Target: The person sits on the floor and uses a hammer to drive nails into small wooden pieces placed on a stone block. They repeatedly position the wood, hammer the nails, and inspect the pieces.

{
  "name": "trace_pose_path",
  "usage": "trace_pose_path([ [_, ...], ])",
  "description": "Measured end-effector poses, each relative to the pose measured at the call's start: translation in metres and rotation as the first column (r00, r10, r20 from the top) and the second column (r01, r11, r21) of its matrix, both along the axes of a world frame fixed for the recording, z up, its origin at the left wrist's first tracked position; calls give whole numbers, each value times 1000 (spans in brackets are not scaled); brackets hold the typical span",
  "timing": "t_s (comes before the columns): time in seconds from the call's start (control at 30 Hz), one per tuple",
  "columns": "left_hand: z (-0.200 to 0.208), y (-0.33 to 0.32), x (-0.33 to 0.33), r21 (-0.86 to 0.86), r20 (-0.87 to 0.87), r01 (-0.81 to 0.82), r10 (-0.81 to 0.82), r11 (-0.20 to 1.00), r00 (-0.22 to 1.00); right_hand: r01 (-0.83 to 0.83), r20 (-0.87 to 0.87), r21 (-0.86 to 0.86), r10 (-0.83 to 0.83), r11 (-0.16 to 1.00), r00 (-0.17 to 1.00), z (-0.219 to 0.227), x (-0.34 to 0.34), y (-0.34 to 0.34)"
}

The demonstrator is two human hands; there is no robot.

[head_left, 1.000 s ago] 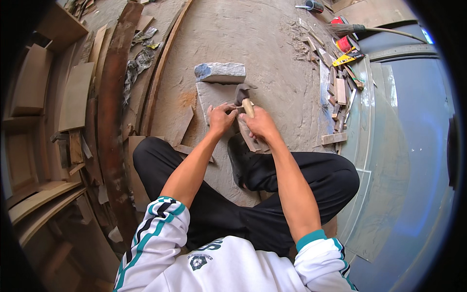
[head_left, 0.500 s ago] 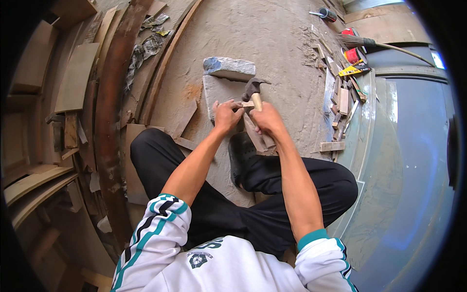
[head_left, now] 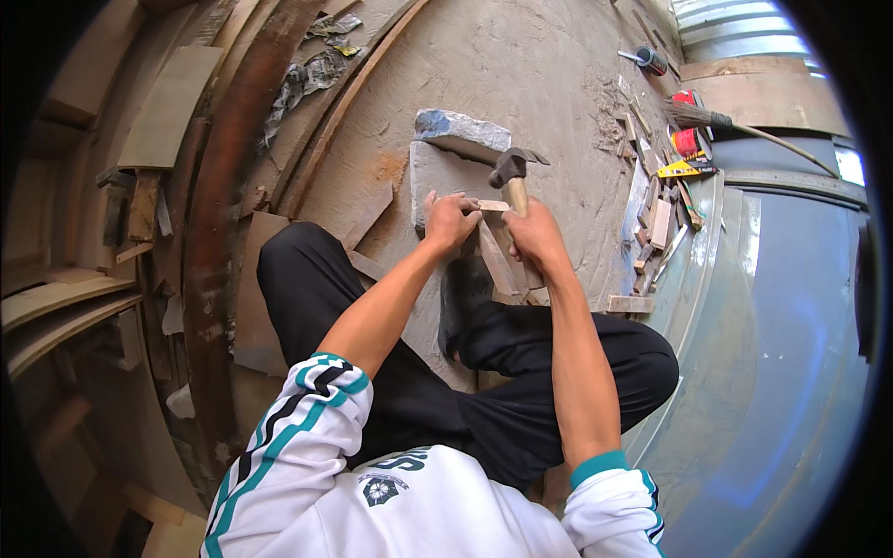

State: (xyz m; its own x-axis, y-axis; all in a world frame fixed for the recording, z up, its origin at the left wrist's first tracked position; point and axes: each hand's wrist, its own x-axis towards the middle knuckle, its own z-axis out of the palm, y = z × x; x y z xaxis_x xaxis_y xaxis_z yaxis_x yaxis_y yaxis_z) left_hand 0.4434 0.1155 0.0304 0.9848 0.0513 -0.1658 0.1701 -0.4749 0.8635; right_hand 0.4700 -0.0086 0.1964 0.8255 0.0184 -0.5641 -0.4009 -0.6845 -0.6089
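My right hand [head_left: 533, 232] is closed round the wooden handle of a claw hammer [head_left: 517, 191], its dark metal head pointing away from me. Just left of the hammer, my left hand [head_left: 451, 221] pinches a small, pale wood piece [head_left: 493, 205] between thumb and fingers. Both hands are over a flat grey stone slab [head_left: 423, 177], with a rough block [head_left: 465, 130] that has a blue patch along its far side. A longer wood strip [head_left: 498, 260] slants below the hands, beside my dark shoe [head_left: 462, 302]. The hammer partly covers the slab's right side.
Offcuts [head_left: 660, 223] lie in a heap at the right, near a yellow-handled saw [head_left: 686, 169], a red tin [head_left: 690, 142], a broom [head_left: 721, 119] and a dark can [head_left: 653, 61]. Long boards [head_left: 219, 232] and wooden frames line the left. A bluish panel [head_left: 791, 325] fills the right.
The whole view has shifted, so stone, hands and hammer appear farther right. The hammer head sits slightly farther away relative to the stone. Both hands keep their holds.
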Motion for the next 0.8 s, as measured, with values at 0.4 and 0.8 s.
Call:
trace_pose_path([
  [0.4,-8,54,-17,-180,139,-154,180,972,974,-61,-131,-92,48,994,990,34,26,-16],
  [0.8,13,33,-21,-49,251,-159,166,986,954,-34,-156,-108,17,994,988,74,18,-31],
])
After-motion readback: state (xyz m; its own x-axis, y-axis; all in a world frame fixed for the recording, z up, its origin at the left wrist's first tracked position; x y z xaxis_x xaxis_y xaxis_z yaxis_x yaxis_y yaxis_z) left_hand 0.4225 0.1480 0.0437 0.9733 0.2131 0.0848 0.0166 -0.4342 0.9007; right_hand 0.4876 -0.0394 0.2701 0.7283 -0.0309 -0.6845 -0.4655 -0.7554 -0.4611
